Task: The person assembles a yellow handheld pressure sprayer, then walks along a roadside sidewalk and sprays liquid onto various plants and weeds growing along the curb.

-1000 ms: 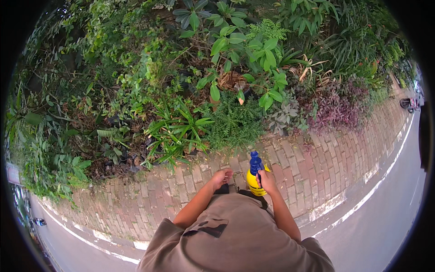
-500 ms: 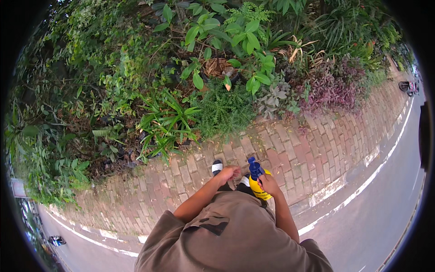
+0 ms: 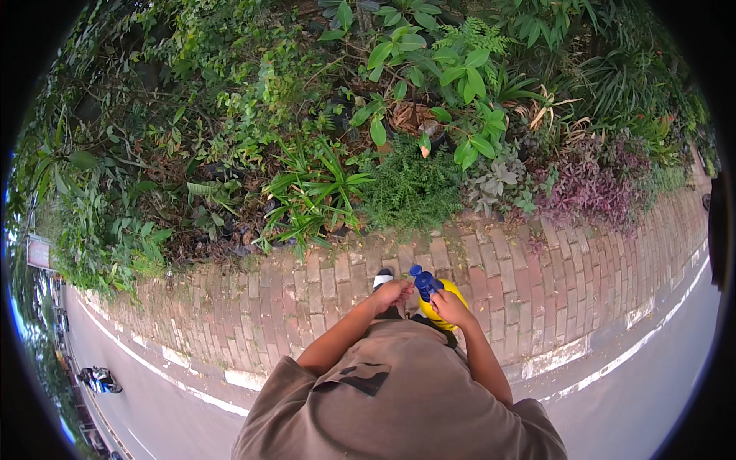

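My right hand [image 3: 448, 305] grips the blue handle of a yellow pump spray bottle [image 3: 452, 293] at waist level, with the blue pump top [image 3: 424, 280] tilted up and leftward. My left hand [image 3: 395, 293] is just left of the bottle, its fingers curled closed; what they hold, if anything, is too small to make out. A dark shoe with a white band [image 3: 383, 277] shows behind the left hand, on the paving.
I stand on a brick sidewalk [image 3: 521, 291] facing dense plants [image 3: 406, 192], with potted greenery and purple foliage [image 3: 583, 184]. Behind me a road [image 3: 613, 406] with a white edge line curves round, and a motorbike with a rider [image 3: 100, 379] is on the left.
My left hand has moved right, closer to the pump top, and the bottle's top tilts further left. The motorbike on the left has moved along the road toward the picture's lower middle.
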The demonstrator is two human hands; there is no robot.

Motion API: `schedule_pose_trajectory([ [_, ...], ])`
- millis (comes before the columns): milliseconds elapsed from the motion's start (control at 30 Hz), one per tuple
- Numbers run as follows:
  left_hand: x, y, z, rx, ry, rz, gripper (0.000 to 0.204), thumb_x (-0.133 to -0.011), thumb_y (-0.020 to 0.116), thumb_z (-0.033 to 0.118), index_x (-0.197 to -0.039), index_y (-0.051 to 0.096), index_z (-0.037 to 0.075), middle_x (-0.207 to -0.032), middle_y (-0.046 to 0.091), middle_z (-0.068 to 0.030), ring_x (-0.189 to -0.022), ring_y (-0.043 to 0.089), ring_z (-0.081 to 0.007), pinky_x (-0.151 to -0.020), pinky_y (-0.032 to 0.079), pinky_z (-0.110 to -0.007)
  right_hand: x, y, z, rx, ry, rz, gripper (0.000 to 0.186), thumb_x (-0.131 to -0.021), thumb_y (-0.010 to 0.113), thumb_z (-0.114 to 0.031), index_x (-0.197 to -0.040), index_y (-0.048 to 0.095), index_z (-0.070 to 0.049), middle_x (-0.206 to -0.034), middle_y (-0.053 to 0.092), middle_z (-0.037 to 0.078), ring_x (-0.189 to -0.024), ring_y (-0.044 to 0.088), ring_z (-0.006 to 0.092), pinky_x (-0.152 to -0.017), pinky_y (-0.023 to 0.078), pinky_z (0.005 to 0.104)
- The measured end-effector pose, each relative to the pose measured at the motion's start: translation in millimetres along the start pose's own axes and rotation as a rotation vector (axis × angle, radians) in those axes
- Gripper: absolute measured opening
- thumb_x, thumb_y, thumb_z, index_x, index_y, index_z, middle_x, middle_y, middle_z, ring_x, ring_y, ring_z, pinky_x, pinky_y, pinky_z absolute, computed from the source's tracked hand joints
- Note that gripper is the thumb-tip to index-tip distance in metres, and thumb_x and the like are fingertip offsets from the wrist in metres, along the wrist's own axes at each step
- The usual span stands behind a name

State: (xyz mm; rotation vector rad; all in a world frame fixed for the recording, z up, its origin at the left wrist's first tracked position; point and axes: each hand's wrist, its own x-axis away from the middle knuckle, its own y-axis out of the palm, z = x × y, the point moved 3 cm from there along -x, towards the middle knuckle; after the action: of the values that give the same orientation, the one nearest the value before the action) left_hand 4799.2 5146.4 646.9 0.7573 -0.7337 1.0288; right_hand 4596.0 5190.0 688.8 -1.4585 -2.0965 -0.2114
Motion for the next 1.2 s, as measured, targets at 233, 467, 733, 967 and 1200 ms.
schedule_pose_trajectory([
  [233, 6.2, -13.1, 9.4, 0.133, 0.049, 0.05, 0.029, -0.096, 0.051, 0.042, -0.102, 0.064, 0.016, -0.091, 0.06, 0.005, -0.084, 0.054, -0.0088, -0.073, 0.043, -0.029, 6.2, 14.1, 0.4, -0.029, -0.018, -0.07, 0.038, -0.096, 0.043, -0.033, -0.085, 0.059, 0.0, -0.067, 0.058, 0.007, -0.062, 0.057, 0.019, -0.061, 0.043, 0.0346],
  [467, 8.9, -3.3, -4.4, 0.263, -0.075, 0.02, 0.047, -0.095, 0.05, 0.059, -0.106, 0.06, 0.014, -0.1, 0.058, -0.0004, -0.092, 0.056, -0.0157, -0.081, 0.047, -0.036, 0.0, 35.7, 27.2, -0.015, -0.002, -0.031, 0.034, -0.094, 0.041, -0.029, -0.082, 0.058, -0.002, -0.066, 0.057, 0.006, -0.056, 0.053, 0.0176, -0.056, 0.042, 0.0327],
  [733, 41.0, 4.0, -18.5, 0.032, 0.008, -0.025, 0.066, -0.097, 0.044, 0.06, -0.136, 0.047, 0.007, -0.131, 0.053, -0.0112, -0.121, 0.051, -0.0249, -0.102, 0.042, -0.041, 1.9, 45.4, 42.0, 0.102, 0.021, -0.004, 0.043, -0.092, 0.04, -0.033, -0.084, 0.063, 0.003, -0.073, 0.066, 0.018, -0.071, 0.064, 0.0328, -0.069, 0.048, 0.042],
  [967, 45.9, 2.5, -34.9, -0.097, -0.056, -0.12, 0.072, -0.096, 0.044, 0.062, -0.137, 0.046, 0.002, -0.135, 0.052, -0.0172, -0.124, 0.051, -0.0278, -0.104, 0.042, -0.042, 10.3, 66.8, 64.4, 0.074, 0.054, 0.083, 0.04, -0.092, 0.041, -0.031, -0.078, 0.061, 0.0, -0.065, 0.061, 0.012, -0.058, 0.059, 0.0248, -0.059, 0.045, 0.0371],
  [1200, 30.3, -5.9, -24.4, -0.228, -0.036, -0.191, 0.07, -0.095, 0.047, 0.062, -0.133, 0.049, 0.003, -0.13, 0.055, -0.0168, -0.12, 0.053, -0.0263, -0.1, 0.043, -0.041, 14.6, 72.1, 52.8, 0.057, 0.096, 0.145, 0.045, -0.092, 0.041, -0.035, -0.088, 0.065, 0.004, -0.076, 0.065, 0.023, -0.074, 0.065, 0.0372, -0.071, 0.049, 0.0455],
])
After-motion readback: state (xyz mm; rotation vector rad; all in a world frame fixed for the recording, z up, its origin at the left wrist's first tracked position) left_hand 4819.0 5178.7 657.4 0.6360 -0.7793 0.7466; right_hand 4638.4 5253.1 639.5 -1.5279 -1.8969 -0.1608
